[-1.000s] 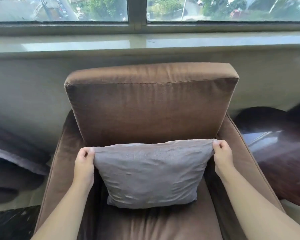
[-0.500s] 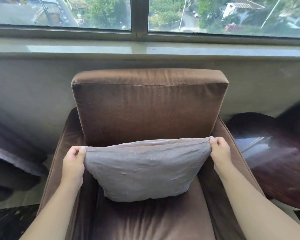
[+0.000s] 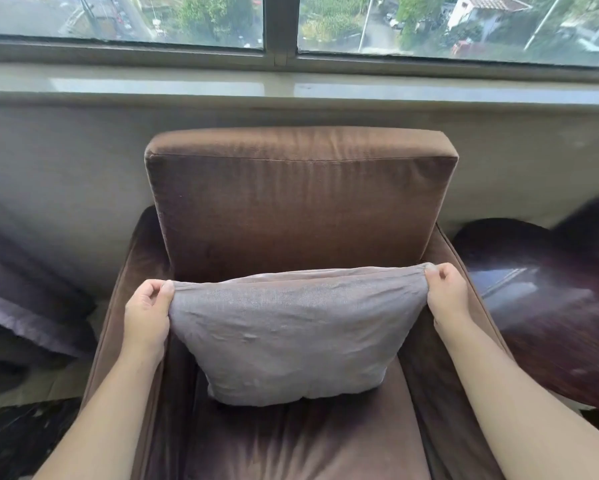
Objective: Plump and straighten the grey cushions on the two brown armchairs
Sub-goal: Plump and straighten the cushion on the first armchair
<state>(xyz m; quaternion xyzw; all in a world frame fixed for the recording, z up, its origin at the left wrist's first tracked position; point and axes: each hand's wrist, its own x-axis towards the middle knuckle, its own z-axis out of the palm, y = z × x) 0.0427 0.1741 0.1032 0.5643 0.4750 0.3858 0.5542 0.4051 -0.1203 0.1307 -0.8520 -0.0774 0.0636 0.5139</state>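
Observation:
A grey cushion point(image 3: 287, 334) stands on the seat of a brown armchair point(image 3: 301, 209), leaning toward its back pad. My left hand point(image 3: 147, 313) pinches the cushion's top left corner. My right hand point(image 3: 447, 296) pinches the top right corner. The cushion's top edge is pulled taut and wide between the two hands, while its bottom is narrower and rests on the seat. Only this one armchair is in full view.
A dark glossy round side table point(image 3: 547, 306) stands right of the chair. Dark grey-purple upholstery point(image 3: 24, 306) lies at the left. Behind the chair are a pale wall, a window sill point(image 3: 291, 88) and a window. The floor at the lower left is dark.
The camera has drawn back a little and tilted up. Both hands have pulled the cushion's top corners further apart, stretching its top edge, and it now sits slightly lower against the back pad.

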